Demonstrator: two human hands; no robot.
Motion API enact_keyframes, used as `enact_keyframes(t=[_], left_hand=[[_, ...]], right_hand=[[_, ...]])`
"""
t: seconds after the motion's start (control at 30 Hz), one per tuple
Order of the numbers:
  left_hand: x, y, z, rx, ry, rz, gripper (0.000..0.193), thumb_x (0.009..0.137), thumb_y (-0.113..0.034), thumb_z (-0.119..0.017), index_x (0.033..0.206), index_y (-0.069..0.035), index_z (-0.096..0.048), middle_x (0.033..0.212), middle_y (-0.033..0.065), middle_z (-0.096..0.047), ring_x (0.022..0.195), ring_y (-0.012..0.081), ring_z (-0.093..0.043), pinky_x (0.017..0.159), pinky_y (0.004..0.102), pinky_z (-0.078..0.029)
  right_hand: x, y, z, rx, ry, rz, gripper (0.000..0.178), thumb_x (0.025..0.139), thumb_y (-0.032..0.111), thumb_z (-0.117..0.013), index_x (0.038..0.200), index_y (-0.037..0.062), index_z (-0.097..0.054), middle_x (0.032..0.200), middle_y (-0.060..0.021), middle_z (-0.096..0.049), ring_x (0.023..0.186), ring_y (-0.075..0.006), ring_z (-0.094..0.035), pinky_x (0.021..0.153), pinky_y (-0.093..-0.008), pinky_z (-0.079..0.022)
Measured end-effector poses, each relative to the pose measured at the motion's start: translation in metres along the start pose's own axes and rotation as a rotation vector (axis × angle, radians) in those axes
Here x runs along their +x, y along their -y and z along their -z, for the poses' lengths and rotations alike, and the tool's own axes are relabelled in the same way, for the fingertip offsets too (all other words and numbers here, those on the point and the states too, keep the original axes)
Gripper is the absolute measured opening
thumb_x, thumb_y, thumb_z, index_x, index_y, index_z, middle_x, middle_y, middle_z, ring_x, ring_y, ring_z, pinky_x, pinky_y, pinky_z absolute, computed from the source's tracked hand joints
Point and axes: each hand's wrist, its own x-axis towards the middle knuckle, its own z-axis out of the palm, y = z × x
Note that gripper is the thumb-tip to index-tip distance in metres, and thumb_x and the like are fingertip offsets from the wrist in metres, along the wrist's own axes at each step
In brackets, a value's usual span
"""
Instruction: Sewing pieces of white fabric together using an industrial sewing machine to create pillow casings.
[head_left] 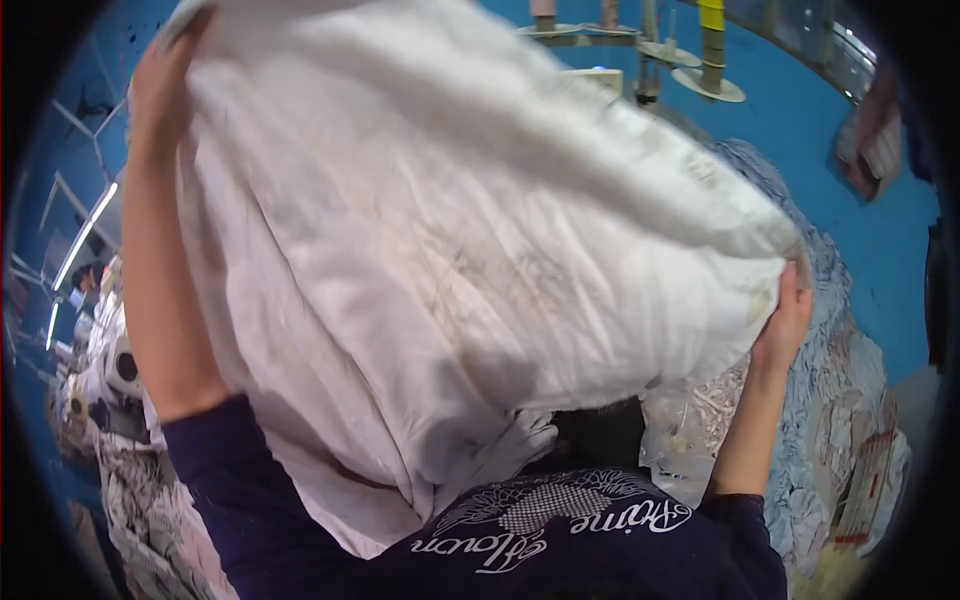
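A large white cloth [480, 230], creased and marked with grey smudges, is stretched out in front of me between my two hands. My left hand [160, 85] is raised at the upper left and closed round the cloth's edge. At the right, lower down, my right hand [785, 320] pinches another corner of it. The lower part of the cloth hangs in folds toward my lap. Most of what lies behind the cloth is hidden.
Heaps of pale fabric [830, 400] lie at the right. A clear bag of scraps [695, 425] sits inside my right arm. Thread cones on a stand [710, 50] rise at the back. Sewing machines [120, 370] and more cloth [150, 510] are at the left.
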Motion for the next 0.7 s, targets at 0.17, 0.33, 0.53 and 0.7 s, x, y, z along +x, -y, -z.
enact_keyframes(t=[0.17,0.33,0.53,0.7], left_hand=[[-0.099,0.074,0.209,-0.004,0.114,-0.063,0.042,0.091,-0.030,-0.047,0.115,0.002,-0.056,0.108,0.0138,-0.059,0.099,0.0192,-0.056,0.084,0.0323,-0.045],[-0.151,-0.026,0.207,-0.119,0.163,0.207,0.033,0.092,-0.024,-0.043,0.113,-0.001,-0.054,0.097,0.0118,-0.061,0.090,0.0192,-0.058,0.078,0.0324,-0.048],[-0.105,0.052,0.121,0.751,0.612,-0.124,0.032,0.089,-0.031,-0.049,0.099,-0.003,-0.063,0.080,0.0090,-0.065,0.071,0.0193,-0.063,0.068,0.0336,-0.051],[-0.202,0.072,-0.051,0.133,0.190,0.129,0.051,0.072,-0.020,-0.074,0.117,-0.003,-0.055,0.120,0.0125,-0.056,0.114,0.0261,-0.050,0.097,0.0350,-0.037]], right_hand=[[-0.079,0.000,-0.004,-0.360,0.665,-0.333,0.026,0.084,0.013,-0.063,0.107,0.0021,-0.057,0.093,-0.0017,-0.061,0.082,-0.0094,-0.057,0.070,-0.0230,-0.047],[-0.104,-0.056,-0.041,-0.166,1.116,-0.860,0.020,0.084,0.015,-0.065,0.101,0.0048,-0.061,0.080,0.0024,-0.058,0.060,-0.0026,-0.050,0.049,-0.0178,-0.039],[-0.076,-0.066,-0.146,-0.417,0.873,-0.198,0.022,0.087,0.017,-0.060,0.103,0.0022,-0.061,0.072,0.0015,-0.057,0.053,-0.0037,-0.047,0.046,-0.0205,-0.037],[-0.043,-0.085,-0.176,-0.461,0.807,0.374,0.017,0.080,0.005,-0.061,0.096,-0.0001,-0.062,0.080,-0.0100,-0.060,0.068,-0.0206,-0.058,0.061,-0.0289,-0.045]])
